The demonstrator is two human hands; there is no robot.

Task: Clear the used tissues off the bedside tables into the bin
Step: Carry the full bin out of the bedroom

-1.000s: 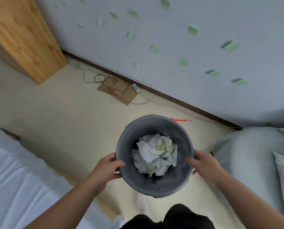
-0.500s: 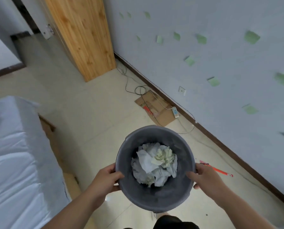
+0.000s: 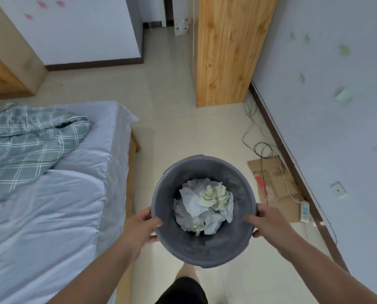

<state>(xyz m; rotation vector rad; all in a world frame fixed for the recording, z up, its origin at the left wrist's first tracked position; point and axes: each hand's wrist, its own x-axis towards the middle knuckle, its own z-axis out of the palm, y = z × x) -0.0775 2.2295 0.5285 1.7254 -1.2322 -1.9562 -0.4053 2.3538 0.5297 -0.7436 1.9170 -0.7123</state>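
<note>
At the near rim of the bin (image 3: 161, 187), one to each side, both hands have a grip. The left hand (image 3: 142, 224) has its thumb over the left rim and lying on the inner wall, with its fingers curled round the outside. The right hand (image 3: 268, 222) does the same on the right rim. Neither is nearer, and the bin hangs squarely between them, straight ahead of the body and off the floor (image 3: 172, 132).

It is upright, long axis vertical and mouth up. The tissues (image 3: 205, 205) lie crumpled in a heap at its bottom, well below the rim (some white, some pale yellow-green).

Outward to the left, the bed (image 3: 51, 205) runs alongside, its right edge near the left hand. To the right, cardboard (image 3: 275, 183) and a power strip (image 3: 305, 211) lie on the floor along the foot of the wall. A wooden cabinet (image 3: 227, 51) stands ahead.

No bedside table is in view, so I cannot tell which way the next one lies. My guess is that the bin is being carried along the clear strip between the bed's edge and the wall. Kept level, it should spill nothing.
</note>
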